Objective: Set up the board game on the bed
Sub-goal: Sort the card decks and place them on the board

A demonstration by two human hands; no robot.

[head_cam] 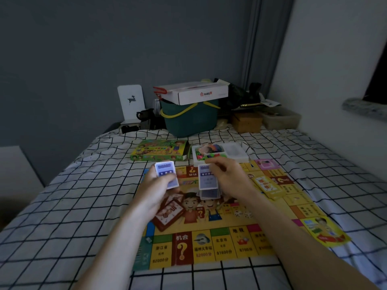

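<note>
The yellow game board (226, 241) lies unfolded on the checked bedsheet. My left hand (155, 191) grips a stack of blue-and-white cards (166, 173) above the board's left part. My right hand (228, 176) pinches a single blue-and-white card (206, 178) by its top edge, held over a small pile of similar cards (209, 194) on the board's middle. A stack of brown-red cards (170, 214) rests on the board below my left hand. Yellow cards (269, 187) lie on the board to the right.
Beyond the board lie the green game box (159, 152) and a white tray of pieces (219, 154). Further back stand a green basket (188, 120) topped by a white carton (194, 93), a brown box (247, 122) and clutter against the wall.
</note>
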